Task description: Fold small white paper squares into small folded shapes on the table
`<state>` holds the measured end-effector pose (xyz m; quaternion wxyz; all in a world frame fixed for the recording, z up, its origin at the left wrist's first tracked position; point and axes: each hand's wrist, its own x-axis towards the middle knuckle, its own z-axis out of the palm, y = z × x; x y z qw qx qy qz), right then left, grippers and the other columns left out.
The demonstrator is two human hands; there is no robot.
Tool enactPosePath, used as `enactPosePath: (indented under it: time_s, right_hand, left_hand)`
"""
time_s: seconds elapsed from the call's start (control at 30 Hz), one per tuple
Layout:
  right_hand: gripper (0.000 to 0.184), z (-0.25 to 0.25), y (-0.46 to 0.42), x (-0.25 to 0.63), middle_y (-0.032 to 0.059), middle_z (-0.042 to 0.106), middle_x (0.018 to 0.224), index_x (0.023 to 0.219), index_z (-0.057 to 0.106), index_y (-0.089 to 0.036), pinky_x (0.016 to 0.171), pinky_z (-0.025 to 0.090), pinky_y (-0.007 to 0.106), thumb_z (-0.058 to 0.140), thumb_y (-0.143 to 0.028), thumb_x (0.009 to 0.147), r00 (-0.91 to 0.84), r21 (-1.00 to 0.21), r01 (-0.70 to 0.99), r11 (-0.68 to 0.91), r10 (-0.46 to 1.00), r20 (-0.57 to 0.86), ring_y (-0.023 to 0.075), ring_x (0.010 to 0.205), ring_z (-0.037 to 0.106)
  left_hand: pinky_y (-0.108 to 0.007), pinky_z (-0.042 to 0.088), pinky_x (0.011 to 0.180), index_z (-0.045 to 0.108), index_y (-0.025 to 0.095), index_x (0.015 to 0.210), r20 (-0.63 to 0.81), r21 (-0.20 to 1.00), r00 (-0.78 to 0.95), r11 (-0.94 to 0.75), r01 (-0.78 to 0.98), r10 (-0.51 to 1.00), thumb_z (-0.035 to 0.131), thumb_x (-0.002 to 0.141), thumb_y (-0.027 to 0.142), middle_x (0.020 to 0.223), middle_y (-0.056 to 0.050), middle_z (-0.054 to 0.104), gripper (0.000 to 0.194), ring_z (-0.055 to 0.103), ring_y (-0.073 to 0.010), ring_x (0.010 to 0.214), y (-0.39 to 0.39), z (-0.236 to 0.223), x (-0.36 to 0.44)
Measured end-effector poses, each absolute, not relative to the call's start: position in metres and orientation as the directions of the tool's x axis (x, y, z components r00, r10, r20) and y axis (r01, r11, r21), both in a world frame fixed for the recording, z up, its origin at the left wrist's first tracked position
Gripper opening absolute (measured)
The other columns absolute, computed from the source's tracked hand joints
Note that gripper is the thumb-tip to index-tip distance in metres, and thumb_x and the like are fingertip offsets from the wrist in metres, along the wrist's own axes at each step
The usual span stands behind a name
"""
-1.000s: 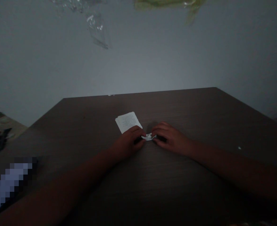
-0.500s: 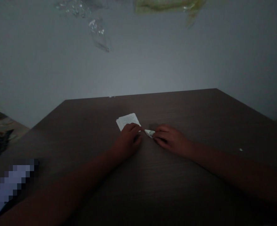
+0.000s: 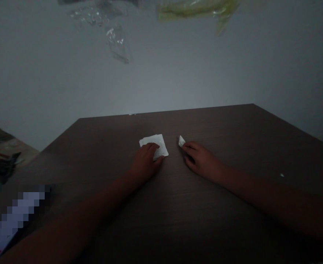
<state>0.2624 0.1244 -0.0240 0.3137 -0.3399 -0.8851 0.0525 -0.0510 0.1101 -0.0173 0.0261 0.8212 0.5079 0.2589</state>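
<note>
Because the small folded paper (image 3: 181,141) seems to be held only at its near end, it could slip or twist loose; it sticks out just ahead of the right fingertips, tilted, its pointed tip away from them. The right hand (image 3: 202,158) has its fingertips on that end in what looks like a light grip (the thumb appears to sit apart, nearer the body), and so slight a hold would be the likeliest cause of a drop. Squeezed too hard, the paper could crumple instead.

To the left of those fingers, across a strip of table (image 3: 172,170), lies a stack of printed sheets (image 3: 162,145). The left hand (image 3: 147,157) rests over its near side, palm down, fingers loosely parted and thumb by the near edge, pinching nothing that shows. Should that palm slide, the sheets, uneven at their far left corner, could fan out or drag along with it.

Well to the right of the right fingers, just past the forearm, sits a white scrap (image 3: 282,175); a careless sweep of the arm might brush it away. The poor light adds risk around both sets of fingers, since an edge is easily misjudged.
</note>
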Motion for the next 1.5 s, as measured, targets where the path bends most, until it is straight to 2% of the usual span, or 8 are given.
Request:
enactPosePath:
  time_s: [0.13, 0.23, 0.53, 0.73, 0.93, 1.1, 1.27, 1.5]
  right_hand:
    - [0.05, -0.028, 0.125, 0.264, 0.0254, 0.076, 0.162, 0.16, 0.076, -0.018, 0.124, 0.069, 0.068, 0.07, -0.023, 0.11, -0.556, -0.302, 0.596, 0.744, 0.653, 0.514, 0.0433, 0.15, 0.076]
    - [0.05, -0.029, 0.125, 0.265, 0.0257, 0.073, 0.167, 0.161, 0.075, -0.018, 0.127, 0.067, 0.069, 0.071, -0.024, 0.111, -0.553, -0.285, 0.608, 0.741, 0.653, 0.517, 0.0441, 0.155, 0.073]
    - [0.039, -0.017, 0.116, 0.263, 0.0241, 0.074, 0.162, 0.15, 0.079, -0.022, 0.12, 0.067, 0.073, 0.07, -0.021, 0.111, -0.567, -0.227, 0.578, 0.784, 0.585, 0.579, 0.0441, 0.146, 0.075]
    - [0.028, -0.009, 0.111, 0.259, 0.0177, 0.082, 0.137, 0.136, 0.082, -0.023, 0.11, 0.071, 0.061, 0.067, -0.017, 0.113, -0.671, -0.178, 0.458, 0.871, 0.47, 0.574, 0.0362, 0.128, 0.079]
    - [0.026, -0.006, 0.11, 0.257, 0.0152, 0.084, 0.129, 0.139, 0.08, -0.021, 0.105, 0.072, 0.053, 0.066, -0.019, 0.117, -0.761, -0.167, 0.346, 0.923, 0.38, 0.526, 0.0315, 0.121, 0.081]
    - [0.03, -0.004, 0.109, 0.26, 0.0173, 0.084, 0.139, 0.147, 0.078, -0.02, 0.114, 0.071, 0.056, 0.068, -0.025, 0.12, -0.797, -0.185, 0.296, 0.937, 0.349, 0.494, 0.0328, 0.133, 0.08]
    - [0.038, -0.007, 0.109, 0.264, 0.0197, 0.081, 0.152, 0.155, 0.077, -0.019, 0.12, 0.07, 0.056, 0.067, -0.026, 0.12, -0.806, -0.225, 0.319, 0.921, 0.388, 0.447, 0.0342, 0.142, 0.078]
    - [0.039, -0.011, 0.111, 0.266, 0.0204, 0.081, 0.158, 0.156, 0.078, -0.019, 0.123, 0.069, 0.06, 0.064, -0.028, 0.121, -0.816, -0.223, 0.344, 0.912, 0.408, 0.408, 0.0362, 0.149, 0.077]
  left_hand:
    - [-0.064, 0.066, 0.12, 0.073, 0.021, 0.138, 0.385, 0.312, 0.377, -0.503, 0.806, 0.843, 0.075, 0.114, 0.028, 0.147, -0.019, 0.082, 0.025, 0.077, -0.0416, 0.136, 0.108, -0.013, -0.051]
    - [-0.061, 0.068, 0.118, 0.076, 0.022, 0.139, 0.377, 0.327, 0.383, -0.508, 0.797, 0.843, 0.078, 0.112, 0.031, 0.146, -0.016, 0.082, 0.028, 0.078, -0.0399, 0.136, 0.11, -0.012, -0.052]
    - [-0.053, 0.07, 0.121, 0.082, 0.029, 0.134, 0.357, 0.405, 0.403, -0.529, 0.746, 0.843, 0.086, 0.105, 0.033, 0.139, -0.009, 0.087, 0.03, 0.082, -0.0343, 0.132, 0.119, -0.012, -0.058]
    - [-0.053, 0.07, 0.12, 0.082, 0.025, 0.131, 0.334, 0.405, 0.43, -0.54, 0.738, 0.839, 0.084, 0.107, 0.027, 0.14, -0.009, 0.087, 0.024, 0.083, -0.0348, 0.131, 0.114, -0.004, -0.055]
    - [-0.046, 0.067, 0.124, 0.082, 0.024, 0.13, 0.336, 0.407, 0.43, -0.542, 0.735, 0.838, 0.079, 0.111, 0.021, 0.139, -0.005, 0.086, 0.02, 0.082, -0.0308, 0.133, 0.112, -0.003, -0.053]
    - [-0.05, 0.067, 0.125, 0.089, 0.025, 0.12, 0.314, 0.448, 0.447, -0.546, 0.708, 0.837, 0.082, 0.111, 0.029, 0.136, -0.008, 0.09, 0.012, 0.084, -0.0314, 0.13, 0.119, -0.006, -0.049]
    - [-0.055, 0.064, 0.13, 0.091, 0.023, 0.125, 0.287, 0.446, 0.453, -0.536, 0.717, 0.844, 0.087, 0.11, 0.033, 0.144, -0.01, 0.089, 0.018, 0.082, -0.0331, 0.139, 0.119, -0.008, -0.048]
    - [-0.053, 0.061, 0.134, 0.09, 0.019, 0.128, 0.245, 0.444, 0.449, -0.511, 0.736, 0.859, 0.091, 0.108, 0.026, 0.148, -0.012, 0.088, 0.021, 0.081, -0.0332, 0.143, 0.115, -0.003, -0.045]
